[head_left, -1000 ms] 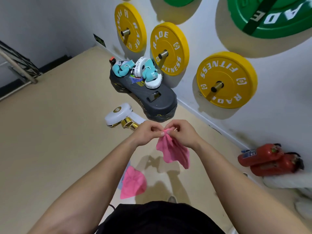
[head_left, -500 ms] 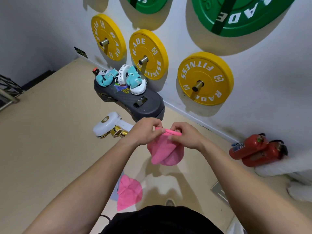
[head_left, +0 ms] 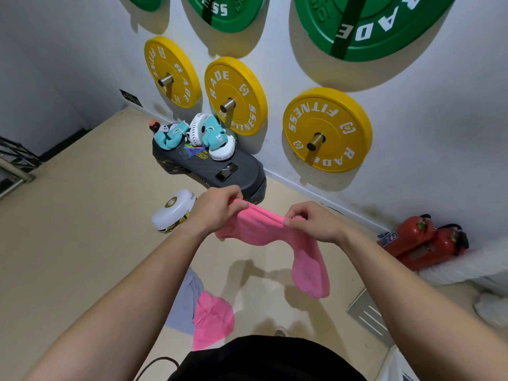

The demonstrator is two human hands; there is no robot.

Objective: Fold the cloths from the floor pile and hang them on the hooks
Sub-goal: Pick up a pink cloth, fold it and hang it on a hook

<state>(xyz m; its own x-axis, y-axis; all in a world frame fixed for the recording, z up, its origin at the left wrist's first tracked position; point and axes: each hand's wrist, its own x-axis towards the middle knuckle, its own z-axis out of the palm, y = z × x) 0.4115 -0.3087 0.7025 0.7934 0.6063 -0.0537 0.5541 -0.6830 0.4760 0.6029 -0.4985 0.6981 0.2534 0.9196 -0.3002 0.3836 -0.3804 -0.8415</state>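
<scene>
Since half a second ago we've drawn our hands apart. The pink terry cloth was bunched between them and is now stretched out along its top edge.

Hands:
- left hand: fingers curled, pinching the left end of that edge
- right hand: thumb and fingers pinching the right end

Cloth: held in the air in front of us and clear of the beige floor. The edge sags slightly between the two grips. One long flap hangs down below the right hand.

Floor pile, near our feet and below the left forearm: a second pink cloth lies crumpled, overlapping a grey-blue cloth.

Around us:
- three yellow weight plates sit on metal pegs on the white wall, with green weight plates above them
- a dark grey padded base stands against the wall, with teal boxing gloves and white pads on top
- a white round-cornered case lies on the floor just left of the left hand
- two red fire extinguishers lie at the wall on the right
- a metal floor grate is under the right forearm
</scene>
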